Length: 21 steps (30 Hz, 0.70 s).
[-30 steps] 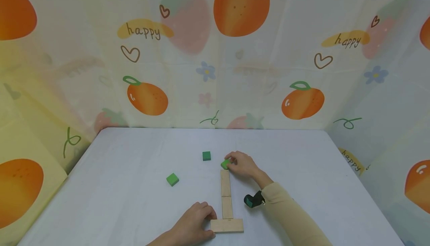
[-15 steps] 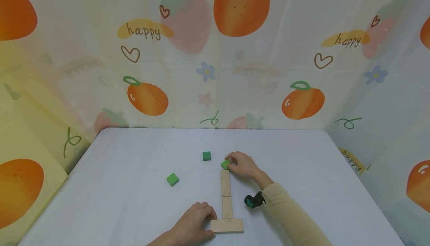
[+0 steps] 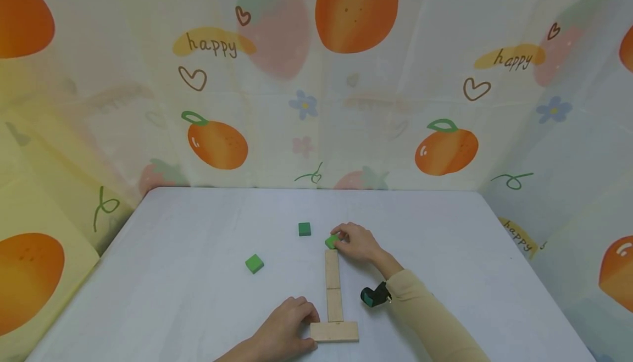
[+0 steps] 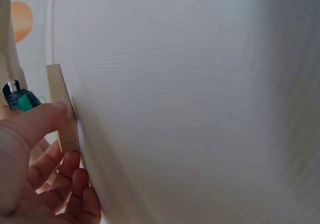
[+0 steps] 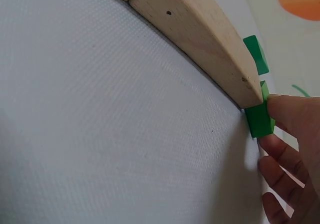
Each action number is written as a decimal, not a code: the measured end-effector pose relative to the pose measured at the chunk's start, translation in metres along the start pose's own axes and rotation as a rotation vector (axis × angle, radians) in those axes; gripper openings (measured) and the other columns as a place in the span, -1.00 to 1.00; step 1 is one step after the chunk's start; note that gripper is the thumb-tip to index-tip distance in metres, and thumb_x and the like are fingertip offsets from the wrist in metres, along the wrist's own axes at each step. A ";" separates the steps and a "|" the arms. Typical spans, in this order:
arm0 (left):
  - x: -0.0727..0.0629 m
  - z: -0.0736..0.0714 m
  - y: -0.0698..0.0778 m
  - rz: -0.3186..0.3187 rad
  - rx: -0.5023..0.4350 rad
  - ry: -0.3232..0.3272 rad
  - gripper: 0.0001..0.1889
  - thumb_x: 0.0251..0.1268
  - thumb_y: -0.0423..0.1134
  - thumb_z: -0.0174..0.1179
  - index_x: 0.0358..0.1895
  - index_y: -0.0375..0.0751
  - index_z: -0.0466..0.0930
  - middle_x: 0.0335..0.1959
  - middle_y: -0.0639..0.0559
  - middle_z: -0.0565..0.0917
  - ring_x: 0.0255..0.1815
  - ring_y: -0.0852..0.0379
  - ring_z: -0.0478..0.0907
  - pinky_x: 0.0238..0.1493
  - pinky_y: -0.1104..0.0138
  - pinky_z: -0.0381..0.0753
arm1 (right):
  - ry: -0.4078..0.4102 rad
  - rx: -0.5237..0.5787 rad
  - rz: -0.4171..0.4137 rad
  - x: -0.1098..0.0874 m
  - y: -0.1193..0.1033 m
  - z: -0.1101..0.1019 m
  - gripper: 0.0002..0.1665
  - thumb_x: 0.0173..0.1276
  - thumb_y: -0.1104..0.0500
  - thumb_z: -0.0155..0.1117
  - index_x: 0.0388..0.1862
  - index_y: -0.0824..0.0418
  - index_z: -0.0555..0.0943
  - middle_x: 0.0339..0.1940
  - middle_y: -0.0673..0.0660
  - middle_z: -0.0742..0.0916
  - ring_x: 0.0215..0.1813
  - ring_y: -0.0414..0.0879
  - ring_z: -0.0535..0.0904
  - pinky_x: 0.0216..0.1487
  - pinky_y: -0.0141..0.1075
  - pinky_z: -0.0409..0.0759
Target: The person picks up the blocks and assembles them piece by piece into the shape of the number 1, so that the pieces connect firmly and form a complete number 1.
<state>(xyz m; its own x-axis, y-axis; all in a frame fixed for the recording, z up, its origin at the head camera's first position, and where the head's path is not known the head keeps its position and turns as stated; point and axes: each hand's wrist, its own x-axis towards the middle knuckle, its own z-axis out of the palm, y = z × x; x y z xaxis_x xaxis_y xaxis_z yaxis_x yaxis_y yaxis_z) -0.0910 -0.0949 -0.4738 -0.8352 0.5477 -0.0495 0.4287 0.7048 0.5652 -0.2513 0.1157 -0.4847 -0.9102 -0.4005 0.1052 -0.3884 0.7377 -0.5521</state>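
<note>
Near the front of the table, my left hand [image 3: 284, 326] pinches the left end of a crosswise wooden block [image 3: 336, 332], thumb on one side and fingertips on the other. Two more wooden blocks [image 3: 332, 269] run end to end away from its far side in a straight line. At the far end of that line, my right hand [image 3: 358, 243] pinches a small green block [image 3: 330, 241] between thumb and fingers. The right wrist view has this green block [image 5: 259, 120] touching the wooden block's end [image 5: 251, 97], its far part covered by the thumb.
To the left lie two loose green blocks, a darker one [image 3: 304, 229] farther back and a lighter one [image 3: 254, 263] nearer. A black wrist camera [image 3: 374, 294] sits at the right sleeve. Patterned cloth [image 3: 366, 131] hangs behind the white table [image 3: 198, 230].
</note>
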 end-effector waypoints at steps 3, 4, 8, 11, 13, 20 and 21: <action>0.000 0.000 0.000 0.000 0.003 0.003 -0.69 -0.18 -0.13 0.43 -0.30 0.09 0.54 -0.40 0.38 0.43 -0.34 0.40 0.27 -0.26 0.46 0.42 | -0.002 0.013 -0.027 0.000 0.005 0.000 -0.68 0.19 0.13 0.24 -0.05 0.13 0.58 -0.37 -0.03 0.62 -0.25 -0.14 0.51 -0.18 -0.25 0.46; 0.000 0.000 0.001 -0.001 0.002 0.005 -0.69 -0.18 -0.13 0.44 -0.30 0.09 0.54 -0.40 0.38 0.43 -0.34 0.40 0.28 -0.26 0.46 0.42 | -0.003 0.021 -0.038 0.000 0.006 0.000 -0.67 0.20 0.13 0.24 -0.03 0.14 0.58 -0.36 -0.03 0.62 -0.24 -0.14 0.51 -0.17 -0.24 0.46; 0.001 0.000 0.001 -0.006 0.006 0.012 -0.69 -0.19 -0.13 0.44 -0.31 0.08 0.55 -0.41 0.38 0.44 -0.35 0.40 0.29 -0.27 0.47 0.43 | -0.021 0.057 -0.094 -0.002 0.012 -0.003 -0.65 0.23 0.16 0.22 0.01 0.20 0.55 -0.32 0.00 0.62 -0.20 -0.12 0.50 -0.11 -0.22 0.47; 0.000 0.000 0.002 -0.007 0.006 0.011 -0.69 -0.20 -0.13 0.44 -0.31 0.07 0.55 -0.41 0.38 0.44 -0.35 0.40 0.28 -0.28 0.47 0.43 | -0.041 0.064 -0.137 -0.003 0.016 -0.005 -0.63 0.24 0.17 0.22 0.04 0.21 0.54 -0.27 0.05 0.62 -0.16 -0.09 0.50 -0.05 -0.18 0.46; 0.000 -0.001 0.002 -0.007 0.004 0.009 -0.69 -0.20 -0.14 0.44 -0.31 0.07 0.55 -0.41 0.37 0.44 -0.35 0.40 0.28 -0.28 0.47 0.42 | -0.055 0.061 -0.153 -0.003 0.019 -0.006 -0.61 0.24 0.17 0.22 0.06 0.20 0.53 -0.23 0.06 0.62 -0.13 -0.09 0.50 -0.01 -0.18 0.46; 0.000 -0.001 0.001 0.000 0.008 0.012 -0.69 -0.19 -0.14 0.44 -0.30 0.07 0.55 -0.41 0.38 0.43 -0.36 0.40 0.27 -0.28 0.48 0.42 | -0.078 0.057 -0.180 -0.001 0.025 -0.005 -0.59 0.23 0.14 0.24 0.09 0.14 0.53 -0.18 0.05 0.62 -0.09 -0.08 0.49 0.02 -0.16 0.44; 0.000 -0.001 0.001 0.001 0.008 0.013 -0.69 -0.20 -0.14 0.44 -0.30 0.07 0.55 -0.41 0.38 0.43 -0.36 0.40 0.27 -0.28 0.48 0.42 | -0.082 0.057 -0.181 -0.001 0.026 -0.005 -0.59 0.24 0.13 0.24 0.09 0.13 0.53 -0.18 0.05 0.62 -0.09 -0.09 0.49 0.01 -0.16 0.43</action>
<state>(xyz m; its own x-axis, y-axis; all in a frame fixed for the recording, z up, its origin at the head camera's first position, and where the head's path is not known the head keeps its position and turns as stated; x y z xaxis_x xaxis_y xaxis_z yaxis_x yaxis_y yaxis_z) -0.0911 -0.0950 -0.4727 -0.8390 0.5427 -0.0384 0.4323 0.7079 0.5586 -0.2610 0.1379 -0.4952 -0.8107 -0.5684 0.1404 -0.5336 0.6186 -0.5766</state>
